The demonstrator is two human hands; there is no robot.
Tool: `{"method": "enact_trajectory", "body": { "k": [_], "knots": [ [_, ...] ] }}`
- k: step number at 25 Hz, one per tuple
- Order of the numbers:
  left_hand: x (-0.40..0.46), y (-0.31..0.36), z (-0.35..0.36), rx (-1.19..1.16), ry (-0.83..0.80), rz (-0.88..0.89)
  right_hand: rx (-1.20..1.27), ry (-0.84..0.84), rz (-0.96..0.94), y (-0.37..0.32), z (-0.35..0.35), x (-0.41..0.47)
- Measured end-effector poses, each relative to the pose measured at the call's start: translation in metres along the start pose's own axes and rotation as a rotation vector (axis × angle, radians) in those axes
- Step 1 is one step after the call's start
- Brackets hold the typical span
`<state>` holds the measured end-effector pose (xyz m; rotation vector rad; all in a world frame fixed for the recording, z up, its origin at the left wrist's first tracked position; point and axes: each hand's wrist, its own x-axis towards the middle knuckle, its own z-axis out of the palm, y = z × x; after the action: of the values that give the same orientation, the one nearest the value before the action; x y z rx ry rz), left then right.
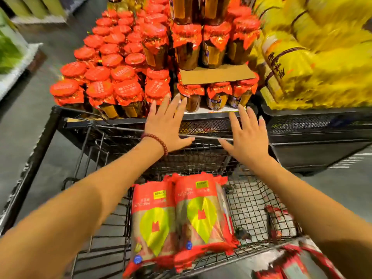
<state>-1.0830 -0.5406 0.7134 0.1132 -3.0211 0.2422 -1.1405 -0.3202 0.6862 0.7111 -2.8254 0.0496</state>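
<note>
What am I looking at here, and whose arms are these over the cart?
No machine here: a person wears one camera on the head, looking forward and down, so these are their own arms. The left hand, with a bead bracelet, and the right hand are both open, fingers spread, holding nothing, reaching over a wire cart toward stacked jars with red caps. Two red packs lie in the cart. Yellow bags are piled at the right.
</note>
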Motion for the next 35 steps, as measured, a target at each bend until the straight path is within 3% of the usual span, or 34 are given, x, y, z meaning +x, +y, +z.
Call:
{"method": "enact_trajectory", "body": {
  "k": [5, 10, 17, 21, 26, 35],
  "knots": [
    [0.034, 0.048, -0.089, -0.009, 0.154, 0.065, -0.061, 0.134, 0.070, 0.050, -0.085, -0.003],
    [0.029, 0.144, -0.148, 0.010, 0.250, 0.217, -0.088, 0.210, 0.209, 0.128, -0.144, -0.075],
    [-0.048, 0.389, -0.172, -0.066, 0.194, 0.516, -0.155, 0.083, 0.585, 0.281, -0.182, -0.301],
    [-0.111, 0.517, -0.156, -0.120, 0.128, 0.661, -0.126, 0.036, 0.765, 0.347, -0.172, -0.445],
    [-0.174, 0.619, -0.102, -0.183, -0.101, 0.717, -0.090, -0.153, 0.933, 0.396, -0.124, -0.581],
    [-0.207, 0.670, 0.084, -0.111, -0.430, 0.606, 0.078, -0.418, 0.944, 0.437, 0.034, -0.612]
  ]
}}
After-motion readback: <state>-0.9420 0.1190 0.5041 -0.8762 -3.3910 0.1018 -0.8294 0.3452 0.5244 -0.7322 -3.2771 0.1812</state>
